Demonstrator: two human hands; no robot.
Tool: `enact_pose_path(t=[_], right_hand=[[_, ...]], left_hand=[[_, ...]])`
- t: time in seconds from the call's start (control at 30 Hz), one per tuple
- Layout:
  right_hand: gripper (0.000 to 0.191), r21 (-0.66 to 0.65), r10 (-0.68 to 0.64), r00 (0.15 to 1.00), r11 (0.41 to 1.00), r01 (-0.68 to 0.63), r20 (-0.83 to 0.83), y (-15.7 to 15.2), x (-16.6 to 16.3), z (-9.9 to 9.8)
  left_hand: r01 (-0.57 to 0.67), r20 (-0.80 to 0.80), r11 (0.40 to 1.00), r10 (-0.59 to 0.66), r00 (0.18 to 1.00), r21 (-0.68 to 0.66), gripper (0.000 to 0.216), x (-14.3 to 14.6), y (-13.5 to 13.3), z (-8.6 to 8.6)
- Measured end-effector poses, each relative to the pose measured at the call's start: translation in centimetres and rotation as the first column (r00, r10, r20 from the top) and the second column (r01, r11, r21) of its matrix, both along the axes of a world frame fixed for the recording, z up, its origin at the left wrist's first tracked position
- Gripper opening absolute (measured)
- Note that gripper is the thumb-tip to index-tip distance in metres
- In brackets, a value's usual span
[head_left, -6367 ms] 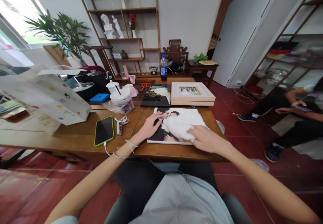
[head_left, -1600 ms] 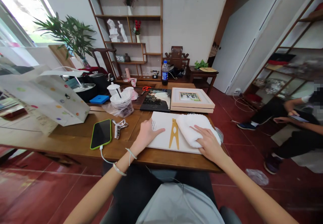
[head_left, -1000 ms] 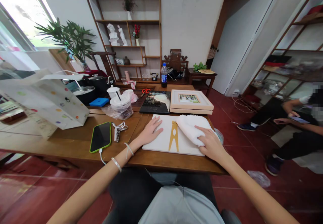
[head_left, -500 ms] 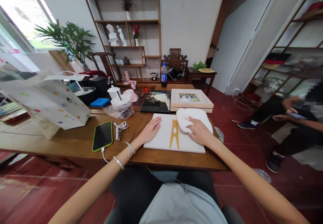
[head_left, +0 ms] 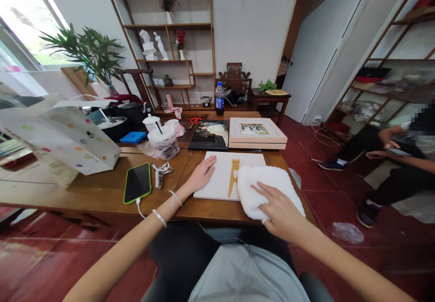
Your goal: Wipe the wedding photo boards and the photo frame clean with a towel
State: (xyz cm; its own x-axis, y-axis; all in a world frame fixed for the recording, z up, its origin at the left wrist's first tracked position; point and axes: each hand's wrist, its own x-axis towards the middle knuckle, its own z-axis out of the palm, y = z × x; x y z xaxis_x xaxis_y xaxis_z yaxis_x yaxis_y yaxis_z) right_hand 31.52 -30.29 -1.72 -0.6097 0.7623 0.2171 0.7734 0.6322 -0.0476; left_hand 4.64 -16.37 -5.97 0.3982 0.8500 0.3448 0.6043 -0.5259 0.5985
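Observation:
My left hand (head_left: 203, 175) lies flat on the left edge of a white board (head_left: 220, 172), fingers stretched out and holding nothing. The board carries a yellow-brown figure (head_left: 234, 175), partly covered on its right side. My right hand (head_left: 277, 209) holds a fluffy white cloth (head_left: 272, 179) and presses it down with the index finger extended. The cloth covers the board's lower right part and hangs over toward the table's front edge. What lies under the cloth is hidden.
Behind the board lie a dark picture (head_left: 209, 135) and stacked pale frames (head_left: 258, 134). A phone (head_left: 137, 183), a lidded cup in a plastic bag (head_left: 161, 138) and a paper bag (head_left: 78, 141) stand left. A bottle (head_left: 219, 100) is farther back. A person (head_left: 401, 157) sits right.
My right hand has drawn the white cloth down and toward me, from the board's upper right to its lower right, covering part of the figure. My left hand stays in place.

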Motion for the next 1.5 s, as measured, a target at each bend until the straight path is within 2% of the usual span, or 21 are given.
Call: enact_pose_path(t=[0.27, 0.43, 0.6, 0.87, 0.97, 1.07, 1.33, 1.43, 1.5], right_hand=[[0.034, 0.079, 0.005, 0.998, 0.997, 0.000, -0.061, 8.4, 1.3, -0.1], [0.032, 0.096, 0.004, 0.999, 0.995, 0.000, -0.038, 11.1, 1.9, -0.1], [0.035, 0.092, -0.037, 0.999, 0.995, 0.038, -0.018, 10.0, 1.3, 0.1], [0.028, 0.020, -0.072, 0.993, 0.997, 0.071, 0.090, 0.4, -1.4, 0.9], [0.029, 0.005, -0.068, 0.996, 0.998, 0.068, 0.061, -1.1, -1.5, 0.7], [0.032, -0.012, -0.079, 0.997, 0.997, 0.079, 0.004, 0.4, -0.7, 0.4], [0.035, 0.050, -0.087, 0.993, 0.995, 0.092, -0.083, 9.1, 1.6, -0.7], [0.036, 0.040, -0.116, 0.992, 0.992, 0.118, -0.057, 9.7, 1.4, -0.6], [0.037, 0.031, -0.130, 0.991, 0.991, 0.130, -0.025, 8.4, 0.7, -0.3]], left_hand=[[0.006, -0.022, 1.000, -0.006, 1.000, 0.015, 0.044, 0.0, -0.2, 0.2], [-0.006, -0.010, 1.000, 0.006, 1.000, 0.006, 0.043, 0.2, -0.2, 0.3], [-0.033, -0.030, 0.999, 0.033, 0.999, 0.009, 0.043, 0.5, -0.5, 0.3], [-0.052, -0.050, 0.998, 0.053, 0.997, 0.021, 0.042, 0.7, -0.7, 0.2], [-0.054, -0.055, 0.998, 0.055, 0.997, 0.017, 0.043, 0.7, -0.8, 0.3], [-0.048, -0.055, 0.999, 0.049, 0.997, 0.022, 0.044, 0.6, -0.8, 0.3], [-0.052, -0.079, 0.998, 0.055, 0.995, 0.043, 0.045, 0.9, -0.5, -0.2], [-0.052, -0.074, 0.998, 0.055, 0.996, 0.048, 0.045, 1.1, -0.4, -0.4], [-0.053, -0.064, 0.997, 0.056, 0.996, 0.050, 0.044, 1.1, -0.4, -0.5]])
